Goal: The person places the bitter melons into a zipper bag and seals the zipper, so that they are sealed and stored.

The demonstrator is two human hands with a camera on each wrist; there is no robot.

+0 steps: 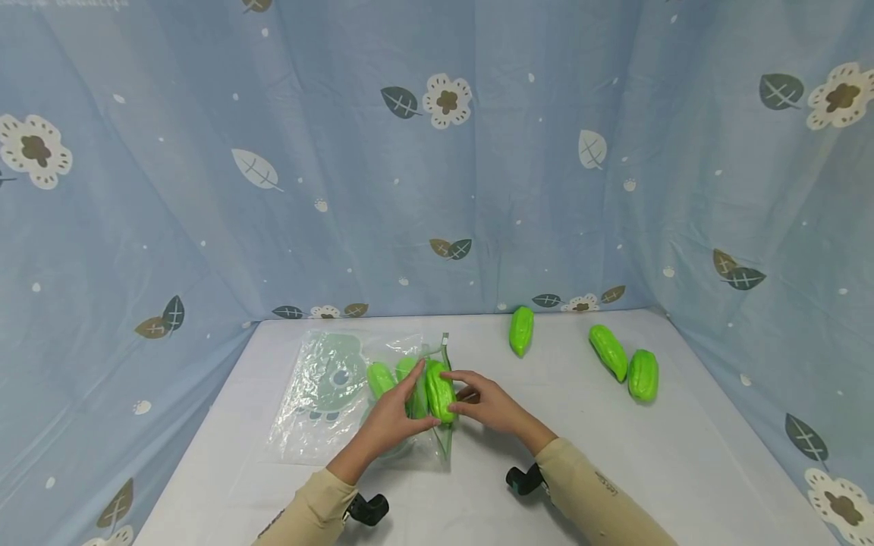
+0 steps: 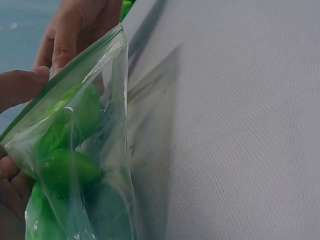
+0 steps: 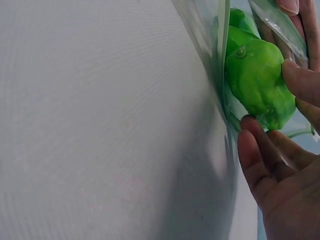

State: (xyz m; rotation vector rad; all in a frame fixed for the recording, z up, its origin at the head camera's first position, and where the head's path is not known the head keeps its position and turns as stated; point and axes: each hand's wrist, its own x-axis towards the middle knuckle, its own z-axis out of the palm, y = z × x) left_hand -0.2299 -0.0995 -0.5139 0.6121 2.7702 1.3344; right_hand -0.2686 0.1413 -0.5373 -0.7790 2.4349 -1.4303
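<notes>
A clear zip bag with a green dinosaur print lies on the table, its mouth to the right. My left hand holds the bag near its mouth; in the left wrist view the thumb lies over the zip edge, the other fingers behind the plastic. My right hand holds a bright green, ridged bitter melon at the mouth with its fingertips. That bitter melon sits between the bag's edges in the right wrist view. Other bitter melons show through the plastic, partly hidden by my left hand.
Three more bitter melons lie on the white table: one near the back edge, another farther right, the third beside it. A blue patterned curtain hangs behind and along both sides.
</notes>
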